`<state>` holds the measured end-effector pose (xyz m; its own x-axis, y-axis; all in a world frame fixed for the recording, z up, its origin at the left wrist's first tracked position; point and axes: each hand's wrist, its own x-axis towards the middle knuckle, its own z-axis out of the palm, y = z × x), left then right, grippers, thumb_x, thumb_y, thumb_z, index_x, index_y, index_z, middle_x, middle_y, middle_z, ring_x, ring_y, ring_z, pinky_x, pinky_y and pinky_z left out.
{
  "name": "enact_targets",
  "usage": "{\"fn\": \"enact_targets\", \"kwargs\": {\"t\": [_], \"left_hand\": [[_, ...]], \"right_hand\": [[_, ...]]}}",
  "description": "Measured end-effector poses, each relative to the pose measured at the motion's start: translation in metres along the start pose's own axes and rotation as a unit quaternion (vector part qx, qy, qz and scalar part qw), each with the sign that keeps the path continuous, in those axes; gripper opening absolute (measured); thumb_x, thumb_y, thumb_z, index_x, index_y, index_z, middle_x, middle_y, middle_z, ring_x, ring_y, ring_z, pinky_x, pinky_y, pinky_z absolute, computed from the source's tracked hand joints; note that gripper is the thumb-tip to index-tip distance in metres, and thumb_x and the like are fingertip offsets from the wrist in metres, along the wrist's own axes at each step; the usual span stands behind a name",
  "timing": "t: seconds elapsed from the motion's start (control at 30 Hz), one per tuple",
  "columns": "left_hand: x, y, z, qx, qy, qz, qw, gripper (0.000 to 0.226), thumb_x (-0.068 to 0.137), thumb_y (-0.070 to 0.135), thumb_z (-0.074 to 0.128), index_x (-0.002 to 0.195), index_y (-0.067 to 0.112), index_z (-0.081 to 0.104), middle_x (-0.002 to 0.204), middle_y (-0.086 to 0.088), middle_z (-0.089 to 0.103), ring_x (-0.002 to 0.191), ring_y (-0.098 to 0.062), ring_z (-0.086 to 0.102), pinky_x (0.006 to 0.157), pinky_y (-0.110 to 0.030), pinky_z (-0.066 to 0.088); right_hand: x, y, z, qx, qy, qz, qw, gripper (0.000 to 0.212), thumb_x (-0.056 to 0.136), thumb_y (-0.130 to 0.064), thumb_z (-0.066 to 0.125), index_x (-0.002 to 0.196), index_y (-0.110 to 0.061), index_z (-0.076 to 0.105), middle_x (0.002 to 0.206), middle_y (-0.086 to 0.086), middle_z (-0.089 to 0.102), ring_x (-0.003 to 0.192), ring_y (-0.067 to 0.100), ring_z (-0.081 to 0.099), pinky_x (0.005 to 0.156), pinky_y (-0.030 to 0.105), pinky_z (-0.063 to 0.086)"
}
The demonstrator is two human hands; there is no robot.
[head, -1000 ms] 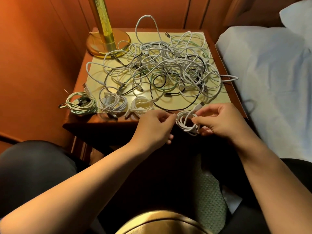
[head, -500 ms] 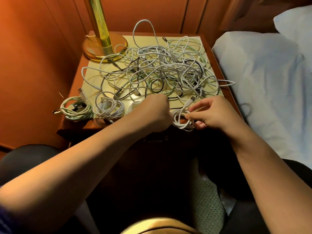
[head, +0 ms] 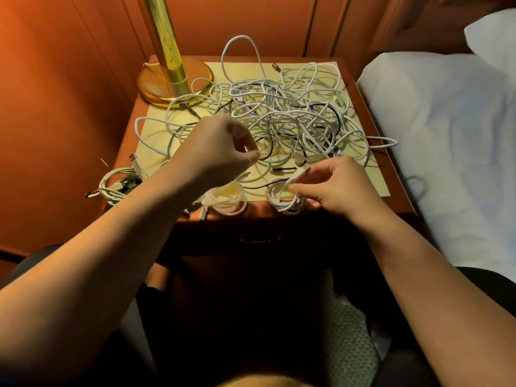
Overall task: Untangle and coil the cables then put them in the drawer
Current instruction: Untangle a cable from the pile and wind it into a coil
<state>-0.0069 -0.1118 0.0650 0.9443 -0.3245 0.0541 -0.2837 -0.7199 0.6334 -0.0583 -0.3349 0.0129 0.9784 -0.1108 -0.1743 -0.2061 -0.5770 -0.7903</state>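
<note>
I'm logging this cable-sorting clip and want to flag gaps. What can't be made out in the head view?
- Middle coiled cable at the front edge: hidden behind the left hand's forearm.
- Left hand's grasp: fingertips blurred, so whether it pinches a strand is unclear.
- Lamp: top cut off by the frame edge.
- Drawer: front lost in shadow.
- Tangled pile: cable count untraceable.

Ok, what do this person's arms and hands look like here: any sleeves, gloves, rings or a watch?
Both forearms are bare to the frame's edge, no sleeves in view. The left hand and right hand are bare too: no gloves, and no rings, watch or wristband visible.
</note>
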Motion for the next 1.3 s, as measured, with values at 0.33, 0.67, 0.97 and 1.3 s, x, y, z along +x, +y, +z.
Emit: {"fn": "enact_targets", "kwargs": {"t": [0.33, 0.67, 0.97, 1.3], "left_hand": [[0.019, -0.019, -0.013, 0.036, -0.074, 0.064, 0.995, 0.021, 0.086, 0.041, 0.078, 0.095, 0.023, 0.077, 0.089, 0.011, 0.071, 0.072, 0.003, 0.061, 0.055, -0.009, 0.044], [0.03, -0.035, -0.028, 0.158, -0.153, 0.089, 0.971, 0.014, 0.083, 0.022, 0.084, 0.095, 0.029, 0.08, 0.083, 0.015, 0.069, 0.075, 0.004, 0.062, 0.059, -0.01, 0.04], [0.055, -0.03, -0.017, 0.309, -0.256, 0.122, 0.908, 0.029, 0.08, 0.028, 0.086, 0.102, 0.045, 0.078, 0.081, 0.021, 0.067, 0.071, 0.004, 0.058, 0.058, -0.023, 0.04], [0.047, -0.042, -0.013, 0.272, -0.196, 0.169, 0.927, 0.017, 0.082, 0.039, 0.083, 0.098, 0.041, 0.08, 0.085, 0.015, 0.07, 0.076, -0.005, 0.065, 0.06, -0.024, 0.047]], "right_hand": [[-0.02, -0.005, -0.018, 0.005, -0.006, 0.053, 0.999, 0.04, 0.068, -0.05, 0.091, 0.085, -0.018, 0.074, 0.07, 0.004, 0.076, 0.06, 0.02, 0.073, 0.067, 0.038, 0.063], [-0.036, -0.02, -0.008, -0.177, -0.072, -0.137, 0.972, 0.039, 0.07, -0.039, 0.094, 0.104, -0.038, 0.076, 0.077, -0.017, 0.071, 0.067, -0.003, 0.066, 0.07, 0.02, 0.056], [-0.028, -0.017, 0.011, -0.25, -0.058, -0.209, 0.944, 0.035, 0.082, -0.029, 0.087, 0.116, -0.026, 0.079, 0.098, -0.006, 0.061, 0.087, 0.012, 0.064, 0.085, 0.033, 0.058], [-0.042, -0.016, 0.008, -0.284, -0.064, -0.199, 0.936, 0.022, 0.084, -0.018, 0.081, 0.106, -0.019, 0.078, 0.099, -0.005, 0.057, 0.086, 0.017, 0.063, 0.082, 0.039, 0.057]]}}
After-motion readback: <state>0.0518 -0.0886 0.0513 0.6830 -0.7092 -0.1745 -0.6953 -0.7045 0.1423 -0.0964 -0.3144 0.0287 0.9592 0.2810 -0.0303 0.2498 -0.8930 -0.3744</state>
